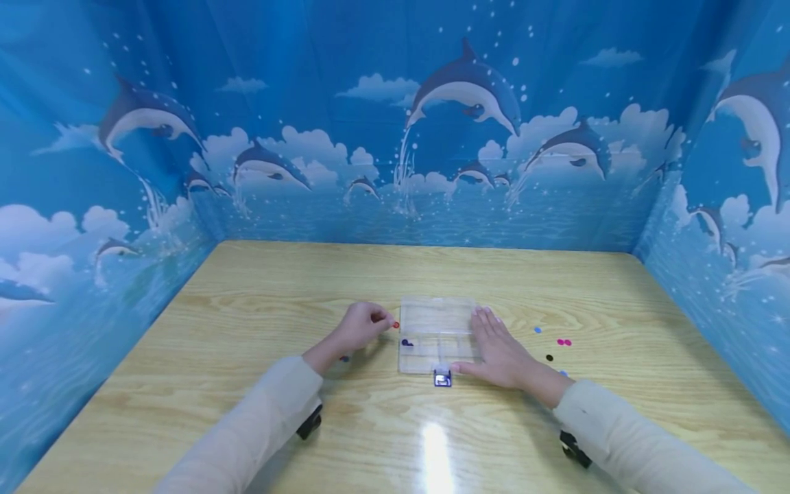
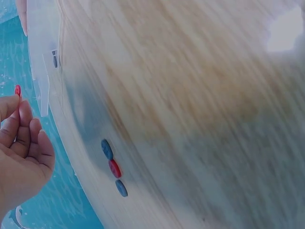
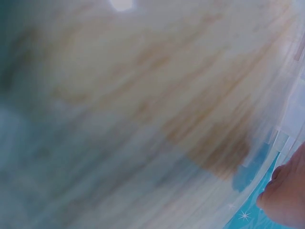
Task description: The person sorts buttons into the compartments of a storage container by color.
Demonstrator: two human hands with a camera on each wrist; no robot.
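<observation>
Between thumb and fingertips my left hand (image 1: pixel 363 325) pinches a small red button (image 2: pixel 17 90), held just off the left side of a clear plastic compartment box (image 1: pixel 438 315). The box lies with its lid folded back, and dark buttons (image 1: pixel 405 342) sit in a left compartment. My right hand (image 1: pixel 501 353) rests with straight, spread fingers along the box's right edge, its thumb near the front corner. At the front edge of the box is a small blue-framed piece (image 1: pixel 442 378). Only part of the right hand shows in the right wrist view.
On the table near the left wrist lie a blue button (image 2: pixel 107 149), a red button (image 2: pixel 115 169) and another blue one (image 2: pixel 121 188) in a row. Right of the box are pink buttons (image 1: pixel 564 342), a black button (image 1: pixel 549 357) and blue buttons (image 1: pixel 537 330). A dolphin-print curtain (image 1: pixel 370 137) surrounds the table.
</observation>
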